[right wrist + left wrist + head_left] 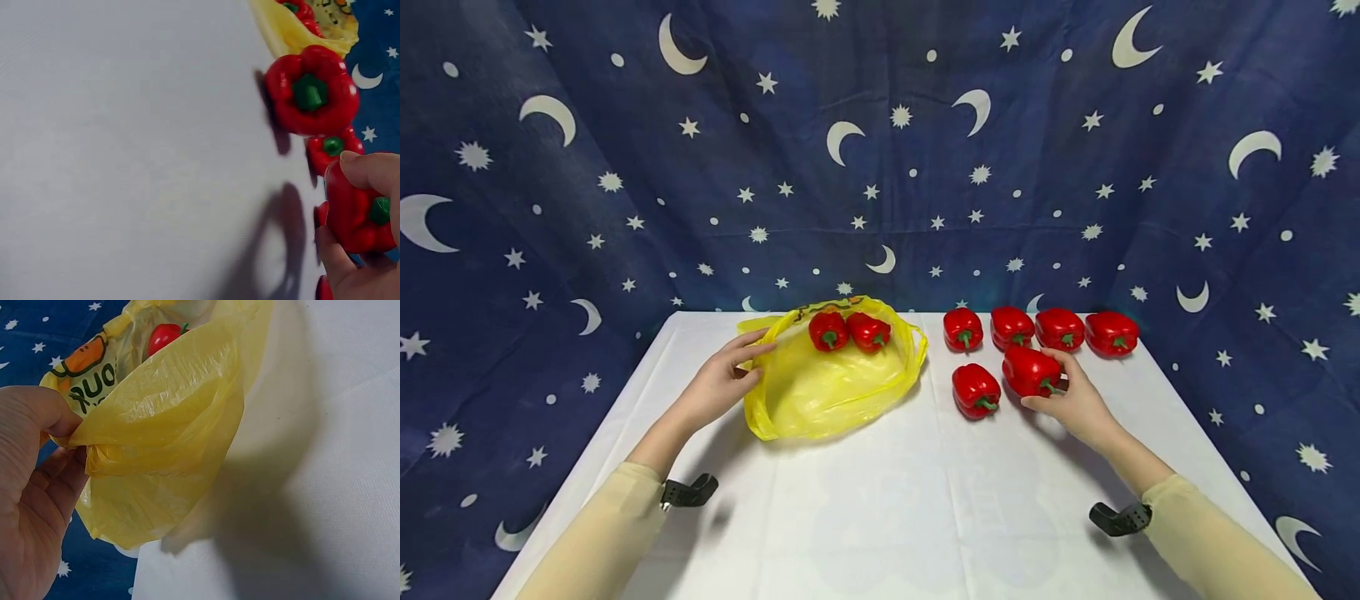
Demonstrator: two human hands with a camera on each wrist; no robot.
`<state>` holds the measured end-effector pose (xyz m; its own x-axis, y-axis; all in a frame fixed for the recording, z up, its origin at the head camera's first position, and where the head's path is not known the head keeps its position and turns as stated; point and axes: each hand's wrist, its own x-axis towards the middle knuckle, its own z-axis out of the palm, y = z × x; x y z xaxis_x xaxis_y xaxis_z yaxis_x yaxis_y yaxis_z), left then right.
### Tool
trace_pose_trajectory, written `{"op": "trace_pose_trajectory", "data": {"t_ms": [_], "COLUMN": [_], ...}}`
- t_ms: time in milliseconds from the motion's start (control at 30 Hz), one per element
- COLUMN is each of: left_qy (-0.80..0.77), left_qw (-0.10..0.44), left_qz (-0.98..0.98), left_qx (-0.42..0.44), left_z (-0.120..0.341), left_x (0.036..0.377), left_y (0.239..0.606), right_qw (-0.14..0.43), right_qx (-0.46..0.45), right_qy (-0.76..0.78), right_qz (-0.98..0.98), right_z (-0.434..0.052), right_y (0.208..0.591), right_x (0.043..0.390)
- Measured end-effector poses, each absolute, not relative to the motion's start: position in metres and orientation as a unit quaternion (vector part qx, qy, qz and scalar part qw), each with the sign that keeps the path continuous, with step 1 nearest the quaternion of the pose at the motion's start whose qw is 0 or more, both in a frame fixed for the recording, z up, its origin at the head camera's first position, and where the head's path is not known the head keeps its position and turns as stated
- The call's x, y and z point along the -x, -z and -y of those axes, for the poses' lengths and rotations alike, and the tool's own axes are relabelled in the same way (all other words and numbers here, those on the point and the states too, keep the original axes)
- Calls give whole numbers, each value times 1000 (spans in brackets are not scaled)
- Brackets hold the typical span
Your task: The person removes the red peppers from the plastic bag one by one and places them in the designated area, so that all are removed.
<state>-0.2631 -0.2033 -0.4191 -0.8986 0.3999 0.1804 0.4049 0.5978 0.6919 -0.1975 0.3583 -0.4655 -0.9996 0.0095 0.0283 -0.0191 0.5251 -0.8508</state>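
A yellow plastic bag (827,392) lies spread on the white table with its mouth toward me, two red bell peppers (870,332) inside at its back. My left hand (724,379) pinches the bag's left rim between thumb and fingers; the left wrist view shows the gathered film (125,459) there. At the right, my right hand (1072,402) grips a red bell pepper (1028,371) with a green stem, thumb and fingers on opposite sides. Just left of it another bell pepper (976,391) rests on the table.
Behind the held pepper, several more red bell peppers (1060,330) stand in a row along the table's back edge. The white tabletop (865,517) stretches in front, and a dark blue cloth (880,167) with moons and stars hangs behind and at both sides.
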Motion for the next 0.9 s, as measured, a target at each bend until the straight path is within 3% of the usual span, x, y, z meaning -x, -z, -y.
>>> {"op": "trace_pose_trajectory", "data": {"t_ms": [900], "left_qy": [388], "left_qw": [4], "left_qz": [894], "left_qx": [225], "left_z": [204], "left_x": [263], "left_y": [421], "right_qw": [44], "right_qx": [20], "right_qy": [-447], "right_qz": [893], "right_z": [-355], "right_y": [490], "right_x": [193]}}
